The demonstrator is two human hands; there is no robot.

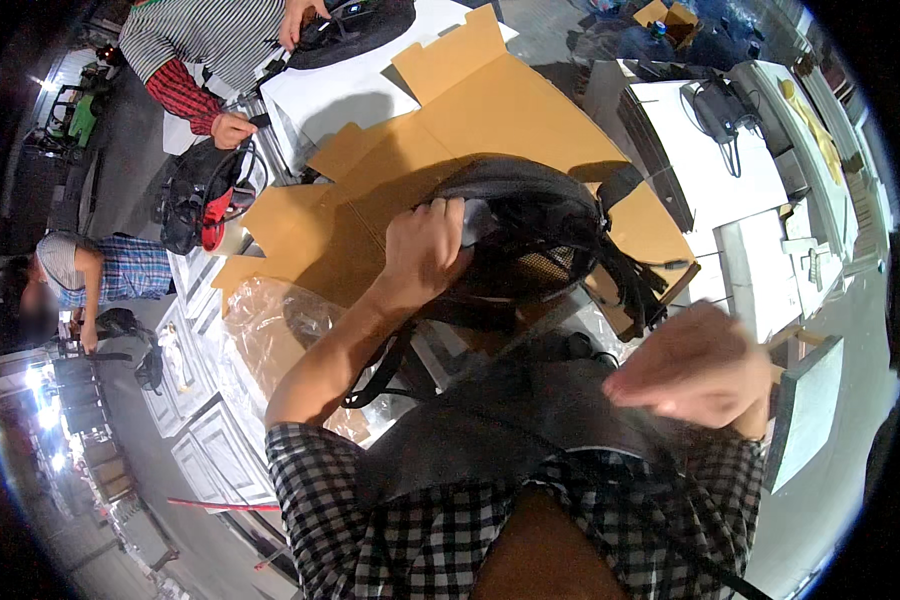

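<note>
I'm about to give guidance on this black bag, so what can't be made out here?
In the head view:
- Right hand: motion blur hides its fingers; whether it holds anything is unclear.
- Left hand: its own curled fingers hide their tips.
- Black bag: dark fabric hides any contents.
- Black item at the top: cut off by the upper edge.

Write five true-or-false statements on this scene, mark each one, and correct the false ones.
1. The left hand is closed on the black bag. True.
2. The cardboard under that bag is blue. False: the cardboard is brown.
3. The right hand looks blurred. True.
4. The black-and-red bag lies right of the cardboard. False: the black-and-red bag is to its left.
5. Another person's hand shows at upper left. True.
</note>
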